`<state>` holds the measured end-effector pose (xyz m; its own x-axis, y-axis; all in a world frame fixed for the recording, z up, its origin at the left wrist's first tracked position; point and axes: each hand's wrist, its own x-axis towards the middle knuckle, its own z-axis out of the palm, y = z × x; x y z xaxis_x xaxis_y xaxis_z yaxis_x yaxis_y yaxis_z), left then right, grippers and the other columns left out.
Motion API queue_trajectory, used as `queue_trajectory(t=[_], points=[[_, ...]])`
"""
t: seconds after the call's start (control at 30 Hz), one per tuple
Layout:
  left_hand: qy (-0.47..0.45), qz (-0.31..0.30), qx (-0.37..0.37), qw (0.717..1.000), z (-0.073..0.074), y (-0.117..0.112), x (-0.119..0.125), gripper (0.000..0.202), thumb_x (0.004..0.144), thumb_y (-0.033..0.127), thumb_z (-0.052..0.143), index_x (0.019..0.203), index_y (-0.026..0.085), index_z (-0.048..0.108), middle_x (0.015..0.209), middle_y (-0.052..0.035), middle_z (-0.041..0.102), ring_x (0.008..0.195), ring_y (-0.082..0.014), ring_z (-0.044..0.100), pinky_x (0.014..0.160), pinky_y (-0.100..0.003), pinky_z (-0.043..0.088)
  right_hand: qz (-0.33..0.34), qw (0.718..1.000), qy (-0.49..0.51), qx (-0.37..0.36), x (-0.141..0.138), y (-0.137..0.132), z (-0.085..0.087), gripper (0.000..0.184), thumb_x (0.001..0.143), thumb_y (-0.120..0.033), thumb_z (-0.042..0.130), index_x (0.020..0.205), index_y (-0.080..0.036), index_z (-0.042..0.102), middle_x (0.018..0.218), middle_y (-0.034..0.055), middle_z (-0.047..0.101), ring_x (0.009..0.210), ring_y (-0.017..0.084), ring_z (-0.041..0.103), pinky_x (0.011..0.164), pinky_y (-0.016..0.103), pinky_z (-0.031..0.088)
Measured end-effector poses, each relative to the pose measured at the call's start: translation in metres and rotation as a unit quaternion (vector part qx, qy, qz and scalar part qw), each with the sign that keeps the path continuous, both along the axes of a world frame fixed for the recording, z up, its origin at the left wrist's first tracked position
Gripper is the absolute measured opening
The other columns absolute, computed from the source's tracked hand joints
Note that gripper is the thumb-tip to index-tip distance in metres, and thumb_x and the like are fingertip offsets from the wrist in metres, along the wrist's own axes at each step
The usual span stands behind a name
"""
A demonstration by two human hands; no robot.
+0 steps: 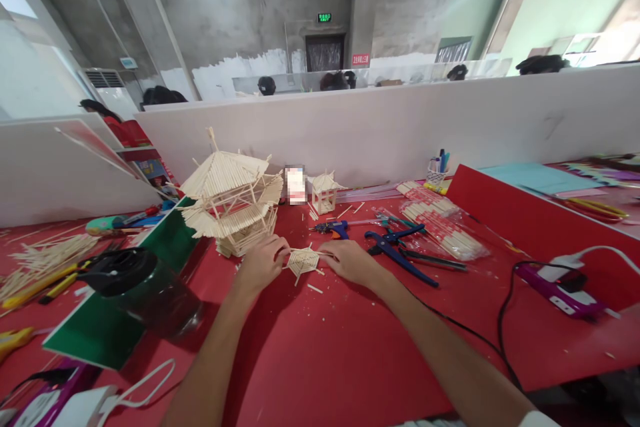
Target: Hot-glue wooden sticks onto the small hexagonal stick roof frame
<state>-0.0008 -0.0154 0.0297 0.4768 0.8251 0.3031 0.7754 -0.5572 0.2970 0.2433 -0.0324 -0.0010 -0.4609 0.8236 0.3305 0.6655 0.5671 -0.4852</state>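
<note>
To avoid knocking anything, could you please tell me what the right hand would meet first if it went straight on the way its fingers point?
The right hand would first meet the small stick frame directly ahead, with the left hand beyond; exact contact is hard to judge.

Both arms reach forward, bare along what I can see, the left forearm [215, 347] and right forearm [435, 340] slanting inward. The left hand [263, 259] and right hand [354, 261] face each other, near but apart, backs largely upward, fingers bent, each one's fingertips drawn together in a pinch.
</note>
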Motion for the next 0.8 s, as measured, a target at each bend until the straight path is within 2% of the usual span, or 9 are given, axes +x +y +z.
queue_trajectory(t=[0.07,0.17,0.3,0.43,0.53,0.67,0.73,0.8], points=[[0.007,0.025,0.018,1.0,0.001,0.002,-0.006,0.026,0.095,0.03,0.04,0.087,0.021,0.063,0.089,-0.0043,0.066,0.087,-0.0198,0.058,0.084,-0.032,0.042,-0.022,0.999,-0.033,-0.012,0.009,0.003,0.001,0.018,0.091,-0.02,0.053,0.09,-0.019,0.07,0.086,0.007,0.071,0.077,0.019,0.063,0.069,0.026,0.04],[-0.005,0.047,0.045,0.998,0.003,0.005,-0.014,0.021,0.093,0.026,0.041,0.087,0.022,0.061,0.09,-0.0036,0.065,0.087,-0.0192,0.058,0.083,-0.03,0.042,-0.063,0.997,-0.045,-0.012,0.024,0.008,0.003,0.014,0.086,-0.019,0.056,0.092,-0.019,0.069,0.083,0.0072,0.07,0.074,0.019,0.062,0.067,0.026,0.038],[-0.002,0.077,0.051,0.996,0.003,0.009,-0.021,0.022,0.093,0.028,0.04,0.088,0.022,0.061,0.095,-0.0041,0.066,0.088,-0.0192,0.059,0.081,-0.029,0.043,-0.114,0.992,0.047,-0.007,0.039,0.014,0.008,0.023,0.078,-0.01,0.047,0.092,-0.018,0.064,0.066,0.0009,0.062,0.059,0.015,0.054,0.061,0.024,0.036],[-0.015,0.077,0.057,0.995,0.0,0.011,-0.02,0.021,0.092,0.03,0.041,0.087,0.022,0.06,0.092,-0.0043,0.065,0.088,-0.0196,0.059,0.081,-0.029,0.042,-0.131,0.983,0.129,0.019,0.046,0.015,0.012,0.024,0.077,-0.011,0.042,0.093,-0.019,0.058,0.054,-0.0054,0.048,0.048,0.013,0.042,0.054,0.023,0.033],[-0.046,0.063,0.063,0.995,-0.002,0.012,-0.018,0.023,0.093,0.033,0.041,0.082,0.021,0.057,0.086,-0.0038,0.064,0.083,-0.019,0.058,0.078,-0.029,0.043,-0.103,0.986,0.124,0.046,0.044,0.014,0.012,0.027,0.077,-0.009,0.04,0.095,-0.02,0.059,0.066,-0.0016,0.055,0.056,0.014,0.048,0.059,0.023,0.037],[-0.065,0.067,0.062,0.994,-0.004,0.014,-0.017,0.023,0.091,0.033,0.041,0.079,0.021,0.056,0.081,-0.0028,0.062,0.077,-0.0184,0.057,0.074,-0.029,0.042,-0.046,0.991,0.097,0.084,0.037,0.011,0.01,0.036,0.075,-0.003,0.041,0.1,-0.019,0.061,0.101,0.0076,0.061,0.088,0.018,0.058,0.078,0.027,0.043],[-0.065,0.074,0.059,0.993,-0.004,0.016,-0.017,0.018,0.089,0.029,0.043,0.078,0.021,0.056,0.08,-0.0021,0.062,0.076,-0.0182,0.057,0.073,-0.029,0.042,-0.013,0.996,0.066,0.057,0.032,0.008,0.008,0.035,0.077,-0.003,0.043,0.101,-0.02,0.062,0.101,0.0068,0.063,0.088,0.018,0.059,0.078,0.026,0.043],[-0.057,0.077,0.05,0.994,-0.006,0.016,-0.017,0.015,0.086,0.025,0.045,0.076,0.021,0.056,0.078,-0.0015,0.062,0.075,-0.018,0.056,0.072,-0.028,0.041,0.016,1.0,0.021,0.013,0.025,0.004,0.004,0.025,0.081,-0.009,0.049,0.097,-0.021,0.064,0.091,0.0044,0.066,0.08,0.017,0.06,0.072,0.025,0.041]])
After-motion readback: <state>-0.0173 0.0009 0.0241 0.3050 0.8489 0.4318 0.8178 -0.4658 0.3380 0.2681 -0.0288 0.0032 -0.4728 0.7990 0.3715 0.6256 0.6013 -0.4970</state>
